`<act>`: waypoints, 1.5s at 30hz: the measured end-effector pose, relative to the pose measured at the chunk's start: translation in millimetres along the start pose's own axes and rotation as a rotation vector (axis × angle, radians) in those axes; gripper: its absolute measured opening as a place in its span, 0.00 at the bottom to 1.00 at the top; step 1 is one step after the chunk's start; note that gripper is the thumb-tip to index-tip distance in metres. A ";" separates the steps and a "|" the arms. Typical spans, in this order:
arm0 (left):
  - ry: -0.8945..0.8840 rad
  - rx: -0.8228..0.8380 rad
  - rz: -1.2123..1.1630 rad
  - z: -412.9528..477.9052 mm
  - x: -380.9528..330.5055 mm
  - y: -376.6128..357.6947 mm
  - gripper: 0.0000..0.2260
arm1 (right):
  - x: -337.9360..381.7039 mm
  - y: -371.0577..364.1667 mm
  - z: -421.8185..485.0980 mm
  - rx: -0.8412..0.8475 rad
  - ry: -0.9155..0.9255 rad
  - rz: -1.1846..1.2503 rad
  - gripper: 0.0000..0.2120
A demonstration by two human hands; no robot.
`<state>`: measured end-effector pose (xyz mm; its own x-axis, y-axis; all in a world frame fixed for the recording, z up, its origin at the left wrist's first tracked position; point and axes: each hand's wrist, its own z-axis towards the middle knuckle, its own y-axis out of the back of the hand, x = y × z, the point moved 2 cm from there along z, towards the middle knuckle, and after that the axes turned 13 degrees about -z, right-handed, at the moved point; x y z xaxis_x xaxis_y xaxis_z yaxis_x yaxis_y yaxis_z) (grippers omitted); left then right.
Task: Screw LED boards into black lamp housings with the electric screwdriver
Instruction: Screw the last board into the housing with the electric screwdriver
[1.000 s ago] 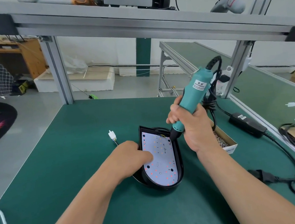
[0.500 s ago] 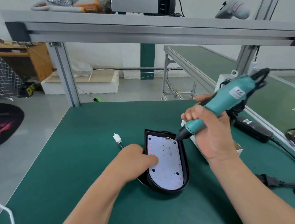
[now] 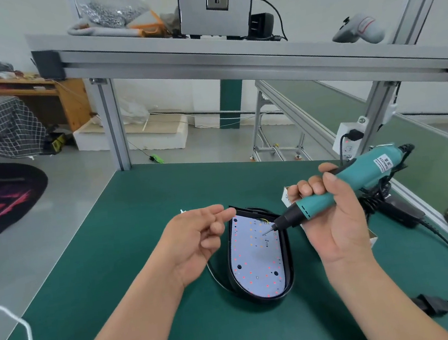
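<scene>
Green-matted table [image 3: 110, 268], aluminium-framed, with an overhead shelf [image 3: 232, 64] spanning its far edge. Black power cable [image 3: 434, 307] lay looped along the right side.

Black lamp housing [image 3: 288, 275] lay flat on the table near centre, open face up, rounded end toward the person, straight end away. White LED board [image 3: 256, 259] sat inside it, dotted with small red and orange points and a few dark holes.

Teal electric screwdriver [image 3: 359, 178] was held at a steep slant, cord end up and to the right, black nose down and to the left. Its bit was over the upper part of the board; contact could not be told.

Right hand [image 3: 333, 221] was wrapped round the screwdriver's lower grip, thumb on top. Left hand [image 3: 195, 241] was just left of the housing, palm turned inward, fingers loosely curled and holding nothing, index tip near the housing's far left corner.

Small white connector [image 3: 182, 211] peeked out behind the left hand.
</scene>
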<state>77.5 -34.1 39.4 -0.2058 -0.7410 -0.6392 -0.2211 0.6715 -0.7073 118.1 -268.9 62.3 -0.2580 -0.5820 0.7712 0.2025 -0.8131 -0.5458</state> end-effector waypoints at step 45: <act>0.030 0.418 0.305 -22.0 17.1 -14.9 0.07 | 23.8 -28.2 -13.8 -0.031 0.045 0.142 0.06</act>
<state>56.2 -56.7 45.6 -0.2301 -0.5075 -0.8303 0.2520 0.7930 -0.5546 93.2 -260.1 91.5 -0.2714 -0.6905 0.6705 0.2106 -0.7224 -0.6586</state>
